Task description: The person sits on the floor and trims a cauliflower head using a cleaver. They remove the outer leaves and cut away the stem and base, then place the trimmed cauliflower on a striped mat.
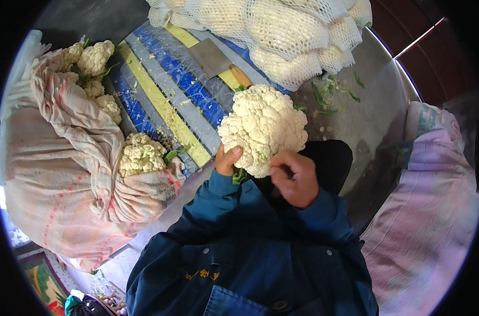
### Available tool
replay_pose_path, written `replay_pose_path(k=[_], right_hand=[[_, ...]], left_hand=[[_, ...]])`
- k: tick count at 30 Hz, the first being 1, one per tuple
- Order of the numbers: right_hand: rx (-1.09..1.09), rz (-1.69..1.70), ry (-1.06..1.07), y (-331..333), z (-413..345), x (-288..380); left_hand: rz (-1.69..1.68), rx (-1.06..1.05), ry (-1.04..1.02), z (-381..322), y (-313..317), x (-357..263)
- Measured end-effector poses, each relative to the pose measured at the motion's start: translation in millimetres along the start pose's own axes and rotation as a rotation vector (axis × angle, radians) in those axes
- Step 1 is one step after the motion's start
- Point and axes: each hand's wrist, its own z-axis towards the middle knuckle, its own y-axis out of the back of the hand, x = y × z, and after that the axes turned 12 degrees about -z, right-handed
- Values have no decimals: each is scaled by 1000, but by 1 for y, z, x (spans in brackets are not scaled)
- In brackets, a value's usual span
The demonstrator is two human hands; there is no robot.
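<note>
A large head of cauliflower (265, 122) is held up in front of me, its white curd facing the camera. My left hand (227, 160) grips it from the lower left, thumb on the curd and the other fingers hidden beneath. At its lower right edge is my right hand (296, 177), fingers curled in and fingertips at the florets; whether anything small is pinched there is not visible. Just beyond the head lies a cleaver (211, 58) with a wooden handle (240, 76), resting on a striped blue, grey and yellow board (164, 87).
Cauliflower heads in white foam netting (286, 35) are piled at the back. On the left, a cloth-draped container (65, 158) holds bare cauliflowers (142, 156). Leaf scraps (326, 93) litter the metal surface (377, 79) at right. A pinkish cloth-covered bundle (429, 213) stands further right.
</note>
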Motion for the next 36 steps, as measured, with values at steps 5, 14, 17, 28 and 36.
replay_pose_path(k=[5,14,17,28,36], right_hand=[[-255,232,-337,44,10,-67],[-374,371,-533,33,17,-161],[-315,534,-492,17,22,-159],[-170,641,-442,-7,21,-112],[-39,558,-429,-26,-2,-100]], left_hand=[[106,-85,-8,-3,47,13],[177,-162,28,-5,40,8],[166,-139,55,-5,36,6],[37,-83,-31,-21,52,-4],[69,-74,64,-50,65,-40]])
